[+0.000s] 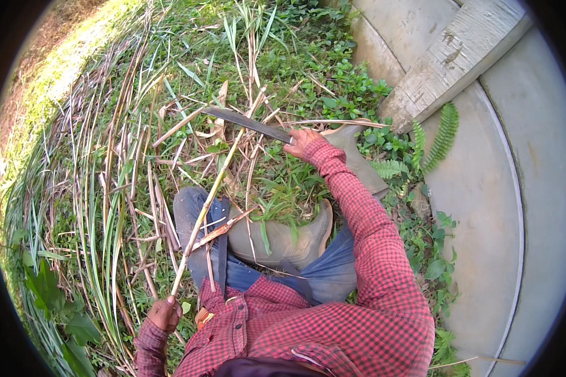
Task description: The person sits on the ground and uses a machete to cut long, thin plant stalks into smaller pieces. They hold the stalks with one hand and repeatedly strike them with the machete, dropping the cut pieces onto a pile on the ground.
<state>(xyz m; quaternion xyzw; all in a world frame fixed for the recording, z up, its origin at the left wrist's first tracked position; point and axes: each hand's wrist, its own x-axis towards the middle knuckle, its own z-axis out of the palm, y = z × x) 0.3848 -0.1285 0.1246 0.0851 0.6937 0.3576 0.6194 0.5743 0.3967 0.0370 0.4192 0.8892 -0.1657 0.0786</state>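
My right hand [302, 143] is wrapped round the handle end of a machete [245, 121], whose dark blade points left. The blade crosses the upper part of a long pale cane stalk [217, 185]; whether it touches the stalk I cannot tell. Down at the lower left, my left hand [165, 314] grips the stalk's near end. From there the stalk slants up and away over my jeans leg [194, 210]. A strip of reddish-brown dry husk [223, 230] lies across the stalk near my leg. Long green leaves [251, 41] spread beyond the blade, in line with the stalk.
Several cut stalks and long leaves [116, 182] are strewn over the grass on the left. My rubber boots [286, 242] rest on the ground in front of me. To the right are a curved grey concrete surface [484, 207], a pale beam [453, 63] and ferns [442, 138].
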